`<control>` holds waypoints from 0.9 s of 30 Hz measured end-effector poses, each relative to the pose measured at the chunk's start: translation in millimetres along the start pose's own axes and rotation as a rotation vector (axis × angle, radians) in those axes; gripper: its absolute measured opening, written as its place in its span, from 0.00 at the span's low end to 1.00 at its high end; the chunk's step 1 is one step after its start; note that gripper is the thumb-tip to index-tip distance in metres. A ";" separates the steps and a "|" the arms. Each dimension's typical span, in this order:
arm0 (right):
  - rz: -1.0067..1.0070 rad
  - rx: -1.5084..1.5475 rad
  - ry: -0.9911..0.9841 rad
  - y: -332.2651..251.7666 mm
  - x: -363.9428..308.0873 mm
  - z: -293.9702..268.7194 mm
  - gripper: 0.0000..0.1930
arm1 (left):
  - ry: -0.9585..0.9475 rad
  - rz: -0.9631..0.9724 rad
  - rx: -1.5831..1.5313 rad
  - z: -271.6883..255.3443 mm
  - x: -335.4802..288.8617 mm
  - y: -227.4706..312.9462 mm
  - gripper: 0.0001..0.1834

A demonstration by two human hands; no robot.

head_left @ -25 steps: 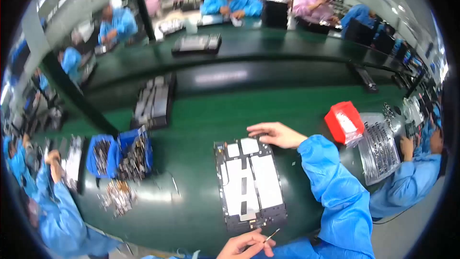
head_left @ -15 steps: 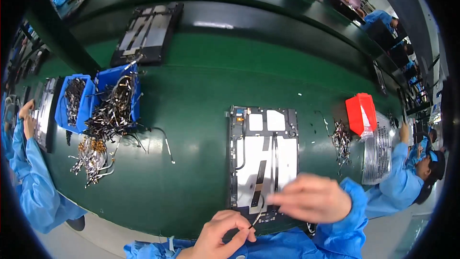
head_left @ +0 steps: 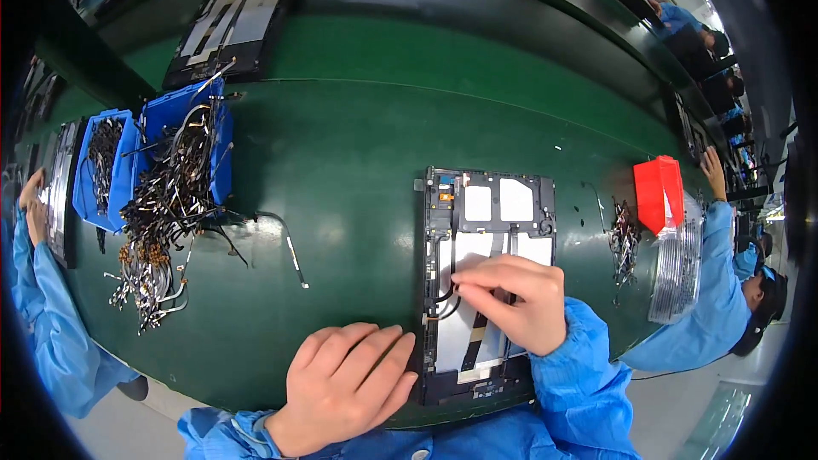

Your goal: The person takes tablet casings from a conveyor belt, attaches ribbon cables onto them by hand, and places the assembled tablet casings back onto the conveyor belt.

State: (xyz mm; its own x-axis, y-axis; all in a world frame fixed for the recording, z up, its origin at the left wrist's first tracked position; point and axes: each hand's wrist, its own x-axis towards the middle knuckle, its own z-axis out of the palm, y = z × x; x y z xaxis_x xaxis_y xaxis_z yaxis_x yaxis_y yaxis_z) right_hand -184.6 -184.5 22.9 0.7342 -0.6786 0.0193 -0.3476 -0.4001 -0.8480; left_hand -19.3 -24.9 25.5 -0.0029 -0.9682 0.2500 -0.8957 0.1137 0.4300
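Note:
In front of me an opened tablet-like device (head_left: 489, 172) lies on the green table, showing white panels inside a black frame. My right hand (head_left: 520, 300) is over its middle, thumb and forefinger pinched on a thin black cable (head_left: 452, 311). That cable curves along the device's left side; the fingers partly cover it. Beside the lower left edge of the device, my left hand (head_left: 345, 383) rests palm down with nothing in it and its fingers spread.
Two blue bins (head_left: 223, 162) of cables stand at left, with loose cables (head_left: 153, 290) before them. A single cable (head_left: 294, 251) lies nearer. At right are a cable pile (head_left: 625, 243), red bin (head_left: 658, 196) and clear trays (head_left: 677, 268). Co-workers sit on both sides.
My left hand has let go of the cable and spread out on the table to the left. My right hand has moved up over the device and now pinches the cable there.

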 end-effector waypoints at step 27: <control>-0.120 0.078 0.047 18.4 3.4 -0.2 0.07 | -0.109 0.165 0.342 17.0 24.2 7.5 0.13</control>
State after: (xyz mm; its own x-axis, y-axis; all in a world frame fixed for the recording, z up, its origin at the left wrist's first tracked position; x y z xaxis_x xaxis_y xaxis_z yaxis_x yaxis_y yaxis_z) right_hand -188.6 -194.3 7.5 0.7392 -0.6574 0.1464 -0.2108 -0.4323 -0.8768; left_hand -33.6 -51.2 20.0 -0.1900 -0.9632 0.1899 -0.9756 0.2069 0.0737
